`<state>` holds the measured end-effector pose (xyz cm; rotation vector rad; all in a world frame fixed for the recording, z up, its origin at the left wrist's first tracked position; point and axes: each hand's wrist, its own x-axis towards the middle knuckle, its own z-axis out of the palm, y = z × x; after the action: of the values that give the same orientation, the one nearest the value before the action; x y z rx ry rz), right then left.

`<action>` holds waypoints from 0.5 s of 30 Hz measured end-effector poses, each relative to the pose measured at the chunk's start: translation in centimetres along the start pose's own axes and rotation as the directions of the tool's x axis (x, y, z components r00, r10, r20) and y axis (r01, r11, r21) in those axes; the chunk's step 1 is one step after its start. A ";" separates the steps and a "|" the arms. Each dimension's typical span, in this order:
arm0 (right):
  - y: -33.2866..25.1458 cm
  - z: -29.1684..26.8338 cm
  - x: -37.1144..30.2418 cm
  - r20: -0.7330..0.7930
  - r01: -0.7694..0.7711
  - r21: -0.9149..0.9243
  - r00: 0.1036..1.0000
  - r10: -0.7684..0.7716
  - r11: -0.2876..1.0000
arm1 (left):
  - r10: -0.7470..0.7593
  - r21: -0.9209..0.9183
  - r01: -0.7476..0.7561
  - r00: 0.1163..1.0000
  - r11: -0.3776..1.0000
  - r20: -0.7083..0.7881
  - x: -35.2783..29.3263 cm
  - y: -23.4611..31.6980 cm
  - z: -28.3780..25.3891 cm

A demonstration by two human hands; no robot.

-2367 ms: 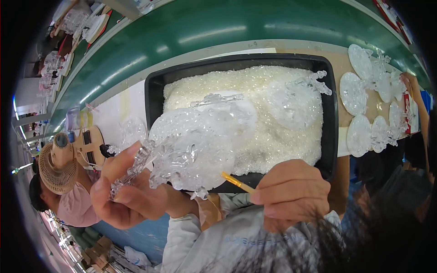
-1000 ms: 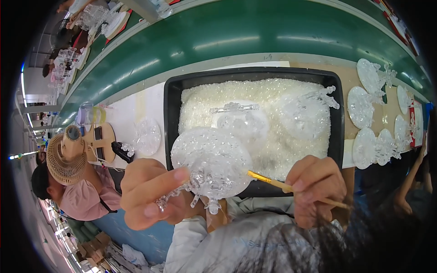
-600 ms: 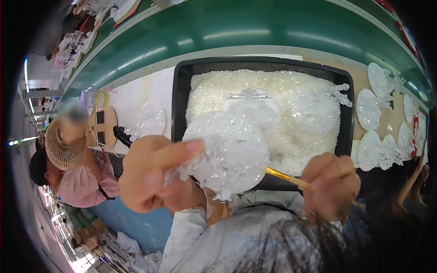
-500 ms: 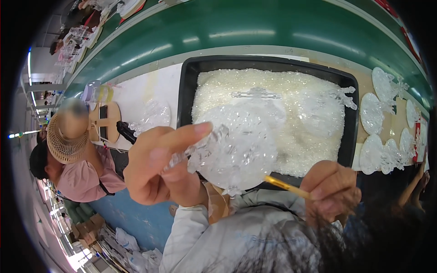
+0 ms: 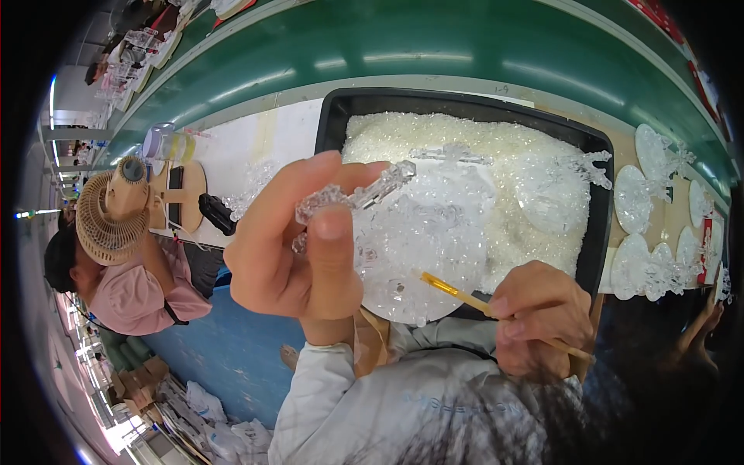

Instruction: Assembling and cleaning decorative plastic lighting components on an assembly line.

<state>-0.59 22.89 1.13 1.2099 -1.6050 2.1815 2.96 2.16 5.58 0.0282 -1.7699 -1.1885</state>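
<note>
Pale bench [image 5: 288, 130], black tray [image 5: 332, 124], clear discs [image 5: 634, 200], seemingly a jar [image 5: 159, 142]

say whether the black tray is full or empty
Partly full: glittering clear granules spread across the black tray, with its inner walls showing above them. Their depth cannot be told.

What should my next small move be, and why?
Perhaps draw the brush lightly across the clear disc. Your left hand holds the disc up, your right hand pinches the brush, and its tip shows against the disc's face; whether it touches, I can't tell.
</note>
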 end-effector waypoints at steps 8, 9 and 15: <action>-0.5 -0.1 1.3 0.059 -0.028 -0.040 0.998 0.031 0.999 | 0.025 0.013 -0.026 0.997 1.000 0.073 0.2 0.0 -0.1; -0.9 0.0 1.8 0.062 -0.026 -0.037 0.998 0.029 0.999 | 0.027 0.015 -0.028 0.997 1.000 0.070 0.2 -0.2 0.0; -0.7 0.6 2.9 0.195 -0.091 -0.071 0.975 0.104 0.993 | 0.080 -0.015 -0.080 0.996 0.997 0.038 0.1 -0.7 0.4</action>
<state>-1.78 21.80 3.72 1.3971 -1.8320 2.1067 2.34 2.00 5.09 -0.0738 -1.7799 -1.1503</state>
